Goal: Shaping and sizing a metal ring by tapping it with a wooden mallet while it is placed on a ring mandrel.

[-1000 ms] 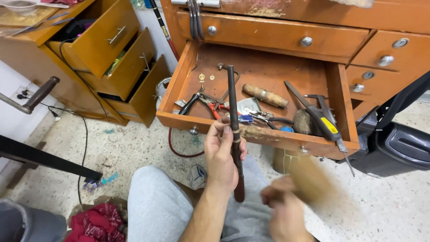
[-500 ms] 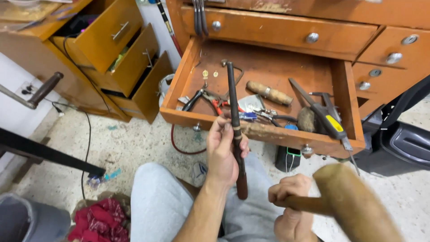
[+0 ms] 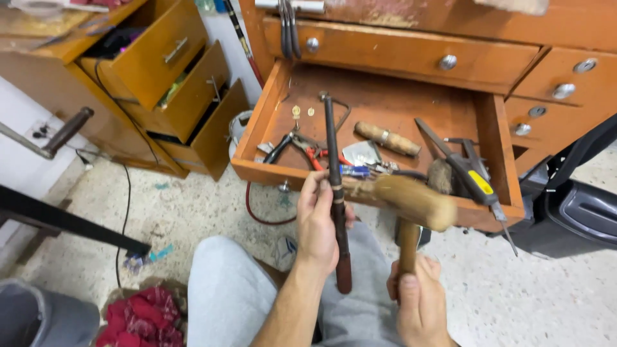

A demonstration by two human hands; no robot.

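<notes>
Mallet now against mandrel; drawer behind

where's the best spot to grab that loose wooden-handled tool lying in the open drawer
Take the wooden-handled tool around the middle of its rounded handle, coming straight down from above. It lies flat and slantwise on the drawer floor with bare wood either side, so fingers can close across its width; the pliers sit well clear.
</notes>
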